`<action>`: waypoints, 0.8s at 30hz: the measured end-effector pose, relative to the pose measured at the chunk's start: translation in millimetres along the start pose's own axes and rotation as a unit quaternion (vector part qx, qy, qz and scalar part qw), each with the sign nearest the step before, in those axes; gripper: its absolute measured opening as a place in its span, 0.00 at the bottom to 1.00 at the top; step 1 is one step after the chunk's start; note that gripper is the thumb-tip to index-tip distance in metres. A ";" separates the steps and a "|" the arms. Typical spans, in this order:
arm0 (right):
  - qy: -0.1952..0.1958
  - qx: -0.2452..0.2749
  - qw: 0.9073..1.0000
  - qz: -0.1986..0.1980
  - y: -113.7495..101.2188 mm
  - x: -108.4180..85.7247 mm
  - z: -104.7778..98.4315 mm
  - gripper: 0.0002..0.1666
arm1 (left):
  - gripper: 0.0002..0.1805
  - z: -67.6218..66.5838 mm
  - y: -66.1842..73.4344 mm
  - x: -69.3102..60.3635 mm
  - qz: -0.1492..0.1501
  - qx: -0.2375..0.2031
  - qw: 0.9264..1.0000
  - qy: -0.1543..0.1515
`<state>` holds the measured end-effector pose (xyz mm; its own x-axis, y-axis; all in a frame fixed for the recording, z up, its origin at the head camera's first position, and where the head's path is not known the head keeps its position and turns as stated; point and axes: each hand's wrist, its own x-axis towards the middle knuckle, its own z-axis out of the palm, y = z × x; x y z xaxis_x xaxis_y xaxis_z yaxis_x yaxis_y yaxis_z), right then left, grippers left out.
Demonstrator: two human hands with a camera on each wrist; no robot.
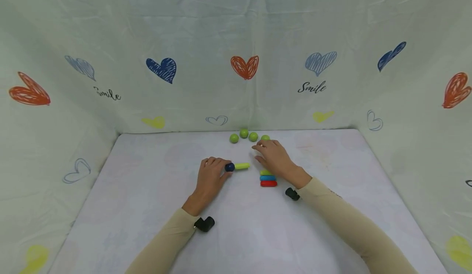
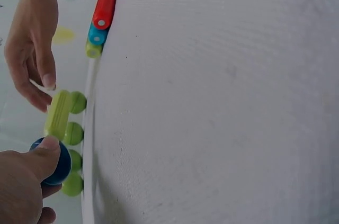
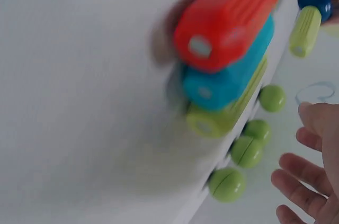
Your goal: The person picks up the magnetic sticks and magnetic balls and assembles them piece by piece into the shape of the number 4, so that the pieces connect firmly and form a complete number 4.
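Between thumb and fingers my left hand (image 1: 212,177) pinches a dark blue ball (image 1: 230,167), with a lime-green ridged stick (image 1: 242,166) joined to it and pointing right. In the left wrist view the thumb presses on the blue ball (image 2: 59,166). My right hand (image 1: 274,157) holds nothing; its loosely bent fingers are near several green balls (image 1: 253,137) at the table's back edge. Beneath its wrist lie three ridged sticks side by side: red (image 1: 268,184), blue (image 1: 268,178) and lime green (image 1: 265,173), the last partly hidden by that hand in the head view.
A pale cloth covers the table (image 1: 147,192). Behind and beside it hangs a white curtain (image 1: 206,32) printed with hearts and writing. Black wrist cameras sit on the left sleeve (image 1: 166,237) and right sleeve (image 1: 350,220).
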<state>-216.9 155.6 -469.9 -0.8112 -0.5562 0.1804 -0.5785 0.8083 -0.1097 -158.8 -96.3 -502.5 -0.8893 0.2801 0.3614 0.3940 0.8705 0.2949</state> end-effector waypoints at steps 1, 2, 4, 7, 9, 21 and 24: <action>0.000 -0.004 1.000 0.009 3.2 0.1 -1.1 0.24 | 0.20 -0.1 -0.6 -0.2 0.000 -0.001 1.000 0.002; 0.003 -0.009 1.000 0.017 6.5 0.0 -1.6 0.25 | 0.20 -0.4 -1.1 -0.6 0.001 -0.001 1.000 0.006; 0.004 -0.017 0.999 0.031 13.1 0.4 -1.5 0.27 | 0.20 -0.6 -2.1 -1.2 0.001 0.000 1.000 0.009; -0.008 -0.016 0.998 0.052 21.2 2.2 -0.8 0.31 | 0.20 -1.2 -2.9 -2.3 0.001 0.001 1.000 0.010; -0.021 -0.015 0.998 0.064 25.6 4.5 0.9 0.33 | 0.19 -2.1 -2.8 -2.9 0.000 -0.001 1.000 0.010; -0.069 -0.045 0.993 0.086 36.5 16.4 8.2 0.32 | 0.19 -2.0 -1.8 -6.6 -0.001 -0.007 1.000 0.023; -0.058 -0.047 0.993 0.089 36.7 17.7 7.3 0.29 | 0.19 -2.8 -2.0 -6.4 -0.005 -0.008 1.000 0.021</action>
<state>-253.1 174.0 -477.9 -0.9074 -0.4170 0.0518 -0.4190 0.9072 -0.0366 -153.3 -101.0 -502.9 -0.8827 0.2551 0.3948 0.3898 0.8666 0.3116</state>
